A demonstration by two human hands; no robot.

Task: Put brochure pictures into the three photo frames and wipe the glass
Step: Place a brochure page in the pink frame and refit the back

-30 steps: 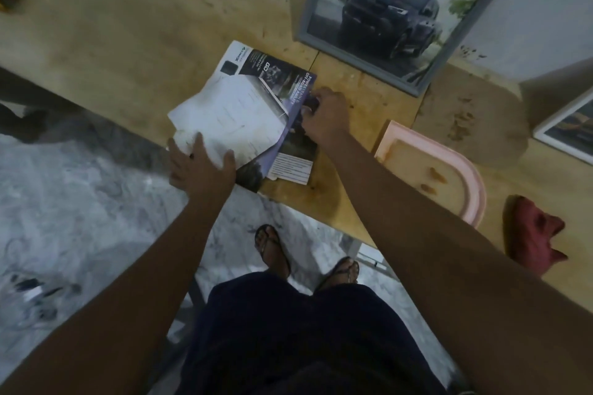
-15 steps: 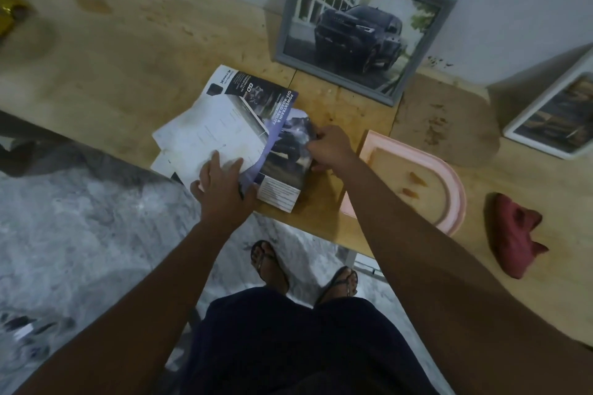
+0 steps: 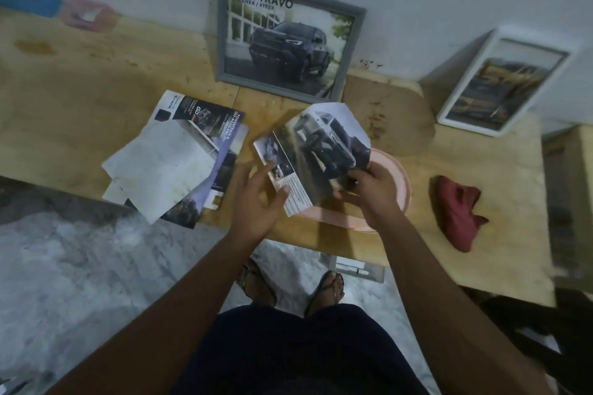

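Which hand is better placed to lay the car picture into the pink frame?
Right. The right hand pinches the car picture directly over the pink frame; the left hand is open at its left edge.

Glossy paper brochure page (image 3: 324,151), stained bare plywood table (image 3: 96,80), matt red cloth (image 3: 459,215), smooth pink plastic frame (image 3: 402,189).

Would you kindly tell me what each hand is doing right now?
Left hand: open, at the cut-out car brochure picture's edge.
Right hand: pinching that picture.
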